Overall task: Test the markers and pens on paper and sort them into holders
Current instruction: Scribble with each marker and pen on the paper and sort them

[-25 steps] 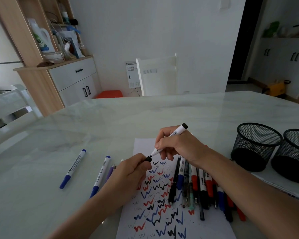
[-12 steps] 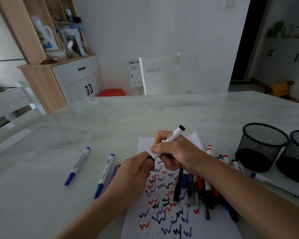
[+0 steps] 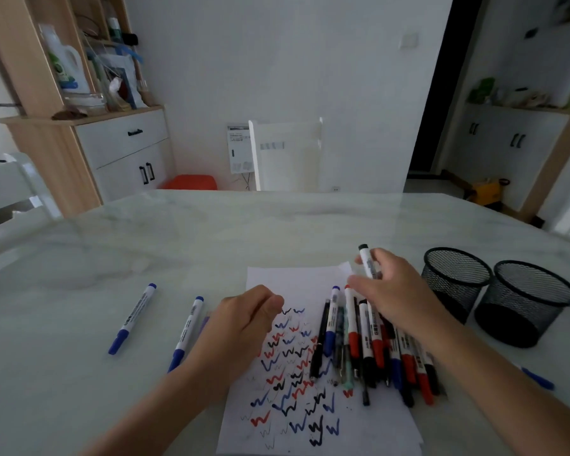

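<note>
Your right hand (image 3: 389, 291), centre-right of the frame, has its fingers wrapped round a white marker with a black end (image 3: 366, 263), held nearly upright over the top right corner of the white squiggle-covered paper sheet (image 3: 293, 279). Your left hand (image 3: 244, 324) sits curled at the sheet's left edge, and I can't tell if it's gripping anything. Two black mesh holders (image 3: 454, 284) stand further right on the pale marble table (image 3: 178, 241).

white chair (image 3: 287, 156) against white wall (image 3: 277, 60).
</note>
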